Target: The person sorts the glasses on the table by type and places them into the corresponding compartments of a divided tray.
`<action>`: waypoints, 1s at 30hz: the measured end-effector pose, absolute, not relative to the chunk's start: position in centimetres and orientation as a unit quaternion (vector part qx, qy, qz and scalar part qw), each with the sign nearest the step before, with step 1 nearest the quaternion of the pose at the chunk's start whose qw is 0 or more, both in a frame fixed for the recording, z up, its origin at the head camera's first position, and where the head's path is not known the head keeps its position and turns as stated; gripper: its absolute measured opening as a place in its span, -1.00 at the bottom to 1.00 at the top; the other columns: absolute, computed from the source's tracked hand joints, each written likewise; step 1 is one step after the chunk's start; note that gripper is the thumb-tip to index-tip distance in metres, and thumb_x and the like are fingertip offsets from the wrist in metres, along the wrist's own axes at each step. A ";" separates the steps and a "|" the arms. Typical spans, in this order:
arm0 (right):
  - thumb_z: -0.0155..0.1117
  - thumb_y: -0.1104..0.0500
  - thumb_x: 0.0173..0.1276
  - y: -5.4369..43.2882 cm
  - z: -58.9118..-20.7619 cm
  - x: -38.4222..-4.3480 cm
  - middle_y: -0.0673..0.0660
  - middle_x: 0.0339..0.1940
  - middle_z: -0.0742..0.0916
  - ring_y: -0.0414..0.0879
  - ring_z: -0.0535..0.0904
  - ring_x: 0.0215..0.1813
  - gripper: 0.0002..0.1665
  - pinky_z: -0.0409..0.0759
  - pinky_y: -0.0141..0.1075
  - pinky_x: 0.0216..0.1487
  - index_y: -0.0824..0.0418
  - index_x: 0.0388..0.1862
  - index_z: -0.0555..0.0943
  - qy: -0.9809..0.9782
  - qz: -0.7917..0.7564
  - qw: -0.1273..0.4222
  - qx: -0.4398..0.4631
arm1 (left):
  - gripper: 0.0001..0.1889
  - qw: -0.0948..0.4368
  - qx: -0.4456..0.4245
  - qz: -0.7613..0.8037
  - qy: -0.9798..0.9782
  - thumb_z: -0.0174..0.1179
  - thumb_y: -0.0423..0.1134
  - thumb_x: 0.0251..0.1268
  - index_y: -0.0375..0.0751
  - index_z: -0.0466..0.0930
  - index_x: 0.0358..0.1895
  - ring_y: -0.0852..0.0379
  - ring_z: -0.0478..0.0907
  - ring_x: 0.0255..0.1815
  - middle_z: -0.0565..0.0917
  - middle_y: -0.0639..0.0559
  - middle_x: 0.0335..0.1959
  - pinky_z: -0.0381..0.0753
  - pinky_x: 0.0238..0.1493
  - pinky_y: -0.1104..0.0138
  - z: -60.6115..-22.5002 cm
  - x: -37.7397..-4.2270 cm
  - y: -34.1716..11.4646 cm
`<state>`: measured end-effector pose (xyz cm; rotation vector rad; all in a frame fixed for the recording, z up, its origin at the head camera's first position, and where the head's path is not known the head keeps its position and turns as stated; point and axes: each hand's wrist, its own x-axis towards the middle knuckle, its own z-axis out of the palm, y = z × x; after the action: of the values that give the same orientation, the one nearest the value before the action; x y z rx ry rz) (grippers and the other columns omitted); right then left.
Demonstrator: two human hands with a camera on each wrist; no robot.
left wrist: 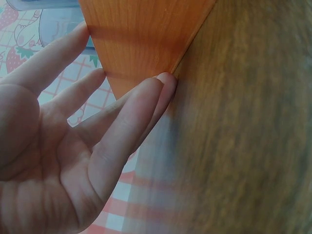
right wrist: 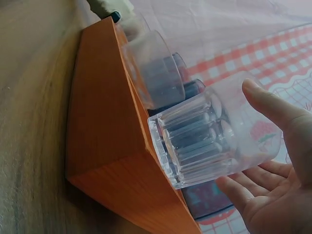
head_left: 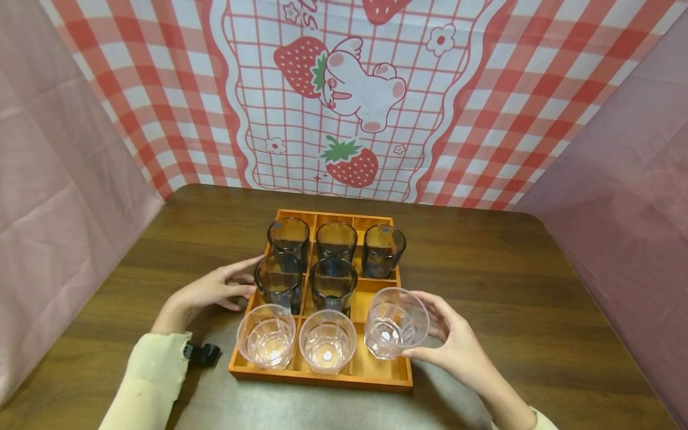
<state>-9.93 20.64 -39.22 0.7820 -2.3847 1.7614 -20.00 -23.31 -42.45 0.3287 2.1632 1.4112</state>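
Note:
My right hand [head_left: 457, 340] grips a clear tumbler [head_left: 396, 325] from its right side, thumb and fingers around the upper part. In the right wrist view the fluted base of this tumbler [right wrist: 195, 139] is level with the tray's edge, over the front right compartment. The divided wooden tray [head_left: 322, 380] holds two more clear tumblers, a left one [head_left: 266, 340] and a middle one [head_left: 328, 343], in its front row. With fingers extended, my left hand [head_left: 212, 288] touches the tray's left side; in the left wrist view the fingertips meet that wooden wall [left wrist: 131, 39].
Several dark grey tumblers stand in the tray, three across the back row, including a right one [head_left: 383, 254], and two in the middle row. The middle row's right compartment [head_left: 371, 298] shows bare wood. A checkered strawberry cloth [head_left: 349, 107] hangs behind the brown table [head_left: 484, 269].

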 end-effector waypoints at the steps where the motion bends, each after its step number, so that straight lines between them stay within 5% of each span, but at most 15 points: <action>1: 0.56 0.48 -0.16 20.6 -39.3 -9.9 -0.24 0.21 0.59 -0.42 0.49 0.23 -0.02 0.58 -0.50 0.10 0.41 0.32 0.34 -0.776 0.575 0.035 0.255 | -0.18 0.266 0.121 0.522 0.801 0.17 -0.08 0.39 0.00 -0.11 0.58 -0.07 0.59 0.07 0.31 -0.50 0.33 0.71 -0.07 0.10 -42.5 -20.0 -23.3; 5: 0.57 0.46 -0.16 20.3 -39.4 -9.6 -0.18 0.23 0.60 -0.41 0.49 0.23 -0.01 0.58 -0.49 0.11 0.38 0.32 0.35 -0.777 0.576 0.028 0.253 | -0.18 0.266 0.121 0.522 0.801 0.17 -0.07 0.39 0.00 -0.11 0.58 -0.08 0.58 0.09 0.30 -0.50 0.34 0.71 -0.07 0.10 -42.6 -20.0 -23.4; 13: 0.61 0.36 -0.15 19.9 -39.8 -9.2 0.38 0.25 0.56 -0.42 0.49 0.23 -0.02 0.57 -0.47 0.13 0.30 0.32 0.39 -0.791 0.563 0.010 0.238 | -0.18 0.266 0.122 0.522 0.801 0.17 -0.07 0.39 0.02 -0.12 0.58 -0.09 0.57 0.11 0.29 -0.50 0.35 0.71 -0.07 0.10 -42.7 -20.2 -23.5; 30: 0.64 0.25 -0.14 20.1 -41.6 -9.3 0.35 0.23 0.60 -0.51 0.47 0.20 -0.05 0.57 -0.49 0.11 0.26 0.29 0.41 -0.816 0.534 -0.003 0.223 | -0.18 0.263 0.127 0.521 0.802 0.16 -0.08 0.40 -0.01 -0.12 0.58 -0.09 0.57 0.11 0.32 -0.49 0.32 0.71 -0.08 0.11 -42.8 -20.2 -23.5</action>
<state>-9.32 20.10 -41.56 0.7009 -2.5678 1.6808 -20.17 -23.49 -42.81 0.3437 2.1685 1.4094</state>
